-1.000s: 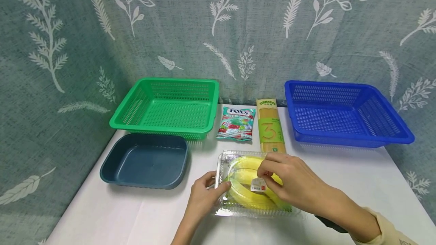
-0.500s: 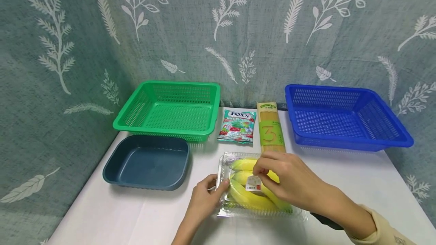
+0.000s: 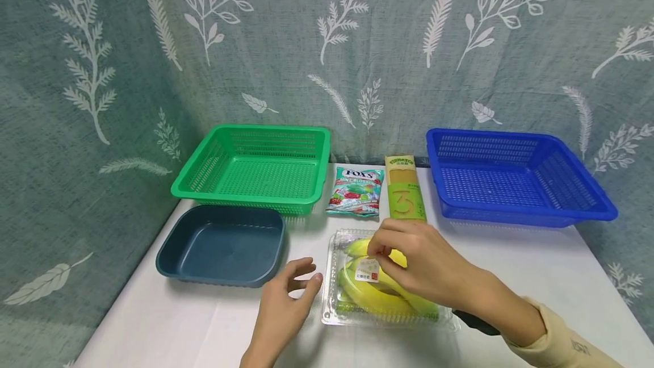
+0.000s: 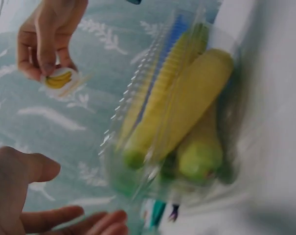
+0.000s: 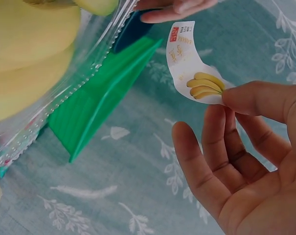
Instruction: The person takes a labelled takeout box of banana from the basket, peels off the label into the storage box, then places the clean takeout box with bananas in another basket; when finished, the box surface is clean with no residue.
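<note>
A clear plastic clamshell box (image 3: 329, 300) lies on the white table, with yellow bananas (image 3: 375, 299) inside. My right hand (image 3: 421, 260) is above the box and pinches a white label (image 5: 183, 68) between thumb and finger. The label is curved, with a banana picture and small print, and in the right wrist view it hangs free of the box. To the left of the box is my left hand (image 3: 281, 308), apart from it, its fingers relaxed and holding nothing. In the left wrist view the box (image 4: 172, 117) is blurred.
A dark blue tub (image 3: 219, 249) stands at the left, before a green basket (image 3: 255, 180). At the back are a candy bag (image 3: 356, 192) and a spaghetti pack (image 3: 405, 189), its lower end hidden by my right hand. A blue basket (image 3: 511, 175) stands at the right.
My left hand has let go of the box's left edge and moved left. My right hand has moved slightly left with the label. The box has stayed almost in place.
</note>
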{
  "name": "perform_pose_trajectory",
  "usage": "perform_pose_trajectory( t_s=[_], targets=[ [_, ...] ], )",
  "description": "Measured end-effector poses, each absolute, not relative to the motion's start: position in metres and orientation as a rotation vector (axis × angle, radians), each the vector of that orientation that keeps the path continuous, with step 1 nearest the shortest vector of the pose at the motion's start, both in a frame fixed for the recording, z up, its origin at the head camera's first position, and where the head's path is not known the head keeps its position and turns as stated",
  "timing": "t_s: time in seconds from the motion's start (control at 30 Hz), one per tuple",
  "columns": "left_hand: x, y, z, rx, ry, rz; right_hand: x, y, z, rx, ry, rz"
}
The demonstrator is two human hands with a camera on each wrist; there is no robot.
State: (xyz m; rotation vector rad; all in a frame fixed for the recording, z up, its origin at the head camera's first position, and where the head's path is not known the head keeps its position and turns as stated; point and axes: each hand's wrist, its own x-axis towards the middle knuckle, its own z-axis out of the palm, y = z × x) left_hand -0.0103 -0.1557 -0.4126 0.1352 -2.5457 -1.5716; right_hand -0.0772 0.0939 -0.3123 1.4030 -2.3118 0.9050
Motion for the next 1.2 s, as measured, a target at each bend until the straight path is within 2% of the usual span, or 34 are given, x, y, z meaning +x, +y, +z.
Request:
perform_pose_trajectory(
  t_s=[0.3,0.67,0.97,1.2],
  targets=[
    [-0.006,-0.2,-0.396,0.228,-2.302,-1.512,-0.081,0.08,-0.312,1.403,-2.359,0.926],
    [-0.007,-0.278,-0.393,0.538,-2.285,-1.046,-0.092,0.046,-0.31,1.528,-2.385,1.004],
    [-0.024,-0.33,-0.391,0.53,-2.361,-0.92,-0.104,0.027,-0.313,1.576,-2.344,1.032],
    [-0.037,-0.368,-0.385,0.66,-2.555,-0.772,-0.11,0.012,-0.312,1.595,-2.386,1.028]
  ],
)
